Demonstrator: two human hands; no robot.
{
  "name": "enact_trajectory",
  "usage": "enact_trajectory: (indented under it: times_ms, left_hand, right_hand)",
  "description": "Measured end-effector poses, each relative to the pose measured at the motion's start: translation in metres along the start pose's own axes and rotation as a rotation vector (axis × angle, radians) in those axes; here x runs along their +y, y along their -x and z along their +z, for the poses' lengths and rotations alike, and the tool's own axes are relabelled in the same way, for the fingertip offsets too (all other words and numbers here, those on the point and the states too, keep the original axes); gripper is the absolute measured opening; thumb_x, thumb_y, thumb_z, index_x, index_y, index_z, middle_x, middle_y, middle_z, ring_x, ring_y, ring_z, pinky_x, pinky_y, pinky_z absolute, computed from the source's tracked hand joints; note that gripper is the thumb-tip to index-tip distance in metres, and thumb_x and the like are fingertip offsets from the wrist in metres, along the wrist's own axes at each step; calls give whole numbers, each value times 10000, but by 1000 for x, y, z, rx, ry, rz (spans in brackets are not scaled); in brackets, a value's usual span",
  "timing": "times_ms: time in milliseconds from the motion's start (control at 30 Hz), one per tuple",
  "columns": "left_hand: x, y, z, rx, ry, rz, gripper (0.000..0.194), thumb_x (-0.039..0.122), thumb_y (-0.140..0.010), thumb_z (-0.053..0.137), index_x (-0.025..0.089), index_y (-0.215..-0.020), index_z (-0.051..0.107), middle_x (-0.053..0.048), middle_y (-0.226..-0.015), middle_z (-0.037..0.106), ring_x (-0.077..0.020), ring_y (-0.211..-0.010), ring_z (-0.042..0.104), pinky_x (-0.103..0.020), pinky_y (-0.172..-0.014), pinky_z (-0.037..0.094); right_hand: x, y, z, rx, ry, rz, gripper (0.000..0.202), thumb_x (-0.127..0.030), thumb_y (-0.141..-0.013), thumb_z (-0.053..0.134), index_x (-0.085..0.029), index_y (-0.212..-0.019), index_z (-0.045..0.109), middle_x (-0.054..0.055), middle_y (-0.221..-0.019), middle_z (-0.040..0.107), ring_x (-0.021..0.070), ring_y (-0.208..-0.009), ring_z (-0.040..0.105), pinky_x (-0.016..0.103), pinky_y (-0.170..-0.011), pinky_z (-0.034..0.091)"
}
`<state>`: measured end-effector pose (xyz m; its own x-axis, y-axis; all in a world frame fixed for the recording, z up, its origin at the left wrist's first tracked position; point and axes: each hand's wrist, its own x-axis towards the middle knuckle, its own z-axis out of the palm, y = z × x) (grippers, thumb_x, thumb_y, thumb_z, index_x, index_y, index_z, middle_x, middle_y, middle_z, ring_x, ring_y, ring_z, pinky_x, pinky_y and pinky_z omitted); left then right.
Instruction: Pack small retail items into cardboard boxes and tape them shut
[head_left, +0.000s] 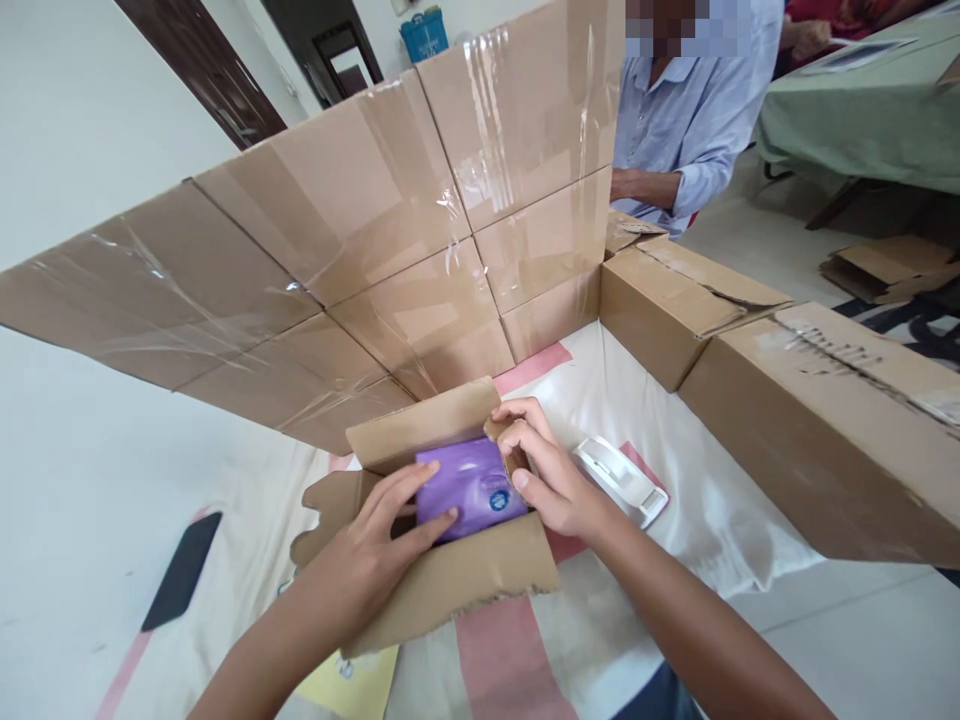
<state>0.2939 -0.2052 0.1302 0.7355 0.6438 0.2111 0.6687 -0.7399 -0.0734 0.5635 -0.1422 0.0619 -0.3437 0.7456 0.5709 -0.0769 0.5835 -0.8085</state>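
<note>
An open cardboard box (450,580) stands on the cloth-covered table in front of me, its flaps folded outward. Inside lies a shiny purple package (469,485) with a round blue mark. My left hand (386,530) has its thumb and fingers around the package's left end, some fingertips hidden inside the box. At the box's right end, my right hand (547,470) has curled fingers closed on the small end flap (514,462). A white plastic device (619,480), perhaps a tape dispenser, rests on the cloth just right of that hand.
A tall taped cardboard panel (390,200) rises behind the box. Closed cartons (832,430) line the right side. A dark phone-like slab (182,572) lies at left and a yellow sheet (360,685) in front. Beyond the panel sits a person in a light blue shirt (697,130).
</note>
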Motion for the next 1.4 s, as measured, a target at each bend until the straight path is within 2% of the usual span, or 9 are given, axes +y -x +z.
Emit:
enact_trajectory:
  times_ms: [300,433,533,667,767,867,1000,1233,1400]
  left_hand:
    - [-10,2,-4,-171,156,-95,354,226,-1020,481,291,-1328,642,3,-1318,715,-173,-1205,678,-298,-1031,558]
    - [-9,38,4,408,39,-441,423,311,-970,606,306,-1393,600,-71,-1536,533,-334,-1445,461,-568,-1184,410]
    - [5,65,28,748,316,-735,556,467,-1063,263,345,-1605,275,-125,-1650,357,-350,-1448,464,-617,-1058,525]
    - [24,82,60,494,799,-616,824,709,-941,-24,340,-1597,312,-137,-1480,587,-364,-1449,465,-637,-1055,531]
    - [28,85,70,471,695,-458,907,811,-905,106,255,-1541,436,-169,-1398,645,-396,-1493,384,-638,-1076,514]
    - [28,84,76,517,457,-407,542,537,-1010,459,295,-1494,493,-119,-1285,722,-346,-1393,537,-575,-1066,541]
    - [31,75,91,729,437,-776,641,223,-1006,541,283,-1598,301,-77,-1186,770,-233,-1140,724,-391,-955,628]
    - [22,52,88,709,648,-844,642,201,-1024,430,292,-1625,223,-114,-1667,307,-278,-1506,371,-438,-1129,511]
    - [17,58,97,613,554,-718,700,142,-991,354,294,-1641,145,-111,-1642,374,-291,-1518,354,-555,-1181,439]
  right_hand:
    - [-2,1,-1,-8,-24,25,152,-382,-995,478,-236,-975,515,104,-1295,422,266,-1217,505,448,-1016,462]
    - [-4,-1,1,20,3,35,179,-187,-857,575,-255,-1022,558,94,-1305,424,284,-1313,456,466,-1103,410]
    - [1,-3,6,98,-9,164,518,-87,-707,567,-280,-1183,506,87,-1327,415,273,-1371,409,478,-1178,345]
    - [10,-5,10,186,-195,377,675,-139,-718,541,-281,-1357,375,89,-1428,445,232,-1394,428,453,-1211,322]
    - [13,-6,11,223,-269,394,647,-156,-742,502,-285,-1370,411,70,-1474,486,213,-1432,425,440,-1235,293]
    - [14,-7,11,252,-298,358,662,-154,-752,485,-289,-1398,439,66,-1493,526,220,-1437,450,457,-1230,310]
    - [18,-6,12,265,-265,292,695,-136,-768,450,-291,-1446,447,49,-1549,506,206,-1480,416,451,-1240,305]
    - [24,-3,15,249,-340,359,635,-183,-859,473,-295,-1484,459,37,-1587,463,212,-1489,395,434,-1233,312]
    - [29,-3,15,347,-212,302,341,-392,-945,566,-269,-1261,598,79,-1318,605,250,-1261,552,422,-1125,394]
